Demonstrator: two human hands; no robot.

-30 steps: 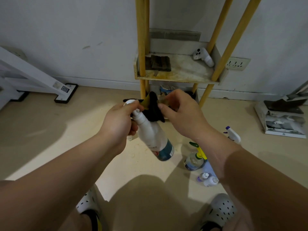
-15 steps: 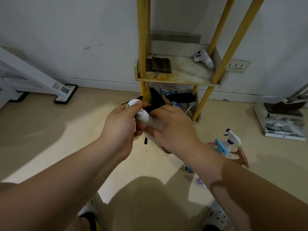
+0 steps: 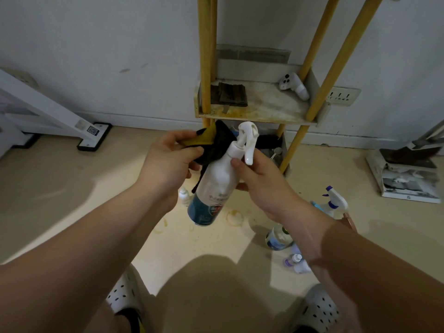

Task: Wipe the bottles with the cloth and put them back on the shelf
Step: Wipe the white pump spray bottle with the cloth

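The white spray bottle (image 3: 216,183) hangs tilted in the air just in front of the shelf (image 3: 264,111), below its stained board. The right hand (image 3: 262,181) grips the bottle's upper body under the trigger, fingers (image 3: 236,164) curled round it. The left hand (image 3: 165,164) pinches the black-and-yellow cloth (image 3: 213,143) at the neck. The bottle is smooth, rigid plastic, likely slick and bottom-heavy if part full. The shoulder below the trigger head looks the surest hold. The cloth is limp and wants a gathered grip.
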